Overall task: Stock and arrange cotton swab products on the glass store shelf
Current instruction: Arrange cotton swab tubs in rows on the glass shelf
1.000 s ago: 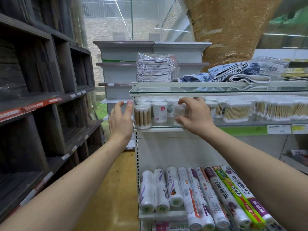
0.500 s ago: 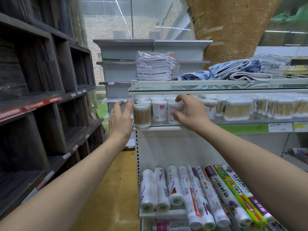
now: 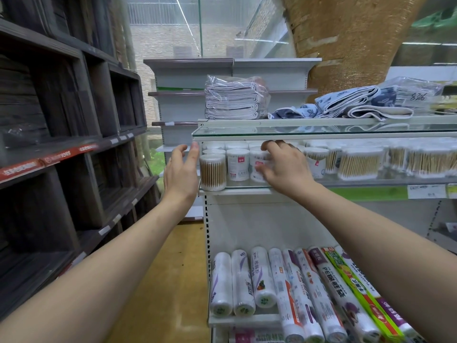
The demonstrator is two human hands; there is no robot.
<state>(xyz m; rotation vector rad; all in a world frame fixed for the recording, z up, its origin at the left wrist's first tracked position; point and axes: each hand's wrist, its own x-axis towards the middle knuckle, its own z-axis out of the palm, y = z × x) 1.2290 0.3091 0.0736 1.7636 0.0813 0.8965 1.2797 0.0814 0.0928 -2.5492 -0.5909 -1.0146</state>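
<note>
Change: since half a second ago the right hand (image 3: 286, 169) is sitting a little lower on the white tub (image 3: 258, 167), fingers spread wider over its front; the left hand (image 3: 181, 174) is staying where it was.
Dark racks (image 3: 61, 144): standing along the far left.
Left hand: hovering open, fingers straight and pointing up, just beside the shelf's left end; touching or not, cannot tell.
Clear tub (image 3: 212, 172): standing upright at the front left corner of the glass shelf (image 3: 247, 187), showing wooden swab sticks.
Labelled tub (image 3: 238, 165): standing between the clear tub and the white tub.
Right hand: curling its fingers over the top and its thumb round the front of the white tub, gripping it on the glass shelf.
Swab boxes (image 3: 358, 165): lining the shelf to the right.
Folded cloths (image 3: 235, 100): lying on the upper shelf.
Rolls (image 3: 284, 285): lying side by side on the lower shelf.
</note>
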